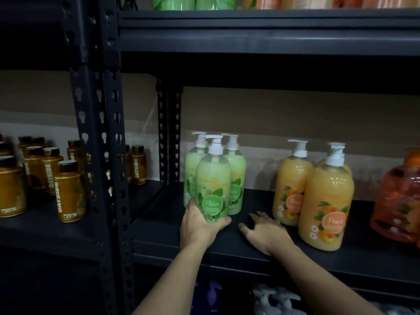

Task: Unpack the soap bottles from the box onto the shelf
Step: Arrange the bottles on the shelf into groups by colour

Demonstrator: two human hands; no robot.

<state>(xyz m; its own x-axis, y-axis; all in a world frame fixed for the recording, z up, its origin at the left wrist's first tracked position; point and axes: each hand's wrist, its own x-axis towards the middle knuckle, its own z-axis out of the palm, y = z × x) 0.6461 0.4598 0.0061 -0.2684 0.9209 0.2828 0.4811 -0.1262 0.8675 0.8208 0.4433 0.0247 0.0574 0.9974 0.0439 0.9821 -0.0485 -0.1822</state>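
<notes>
1. Nearest you, below your forearms, pale pump-topped containers [272, 298] sit on a lower level in deep shadow. They are too dim to describe further.
2. Your left hand [200, 226] grips the lower part of an upright green plastic soap bottle with a white pump and a round "Melon" label [212, 178]. The fingers curl round its left side and the thumb lies across the front. Your hand hides the base, so you cannot tell whether it rests on the board.
3. Your right hand [266, 233] lies palm down on the dark matte metal shelf board [159, 233], fingers spread and holding nothing.
4. That hand sits between the green bottles and the front peach-coloured pump bottle labelled "Peach" [325, 201]. Its fingertips are near the rear peach pump bottle [291, 185].
5. Just behind the held bottle stand two more green melon pump bottles [237, 176], close together.
6. At the far right edge is a translucent orange-red plastic bottle [395, 201], partly cut off.
7. A black perforated steel upright [109, 155] divides your bay from the left bay, where brown dark-capped "OATSIDE" bottles [68, 189] stand in rows.
8. Overhead, a dark upper shelf [250, 30] carries green and orange packs.
9. Farthest back is a plain beige wall [272, 114], and the lighting is dim throughout.
</notes>
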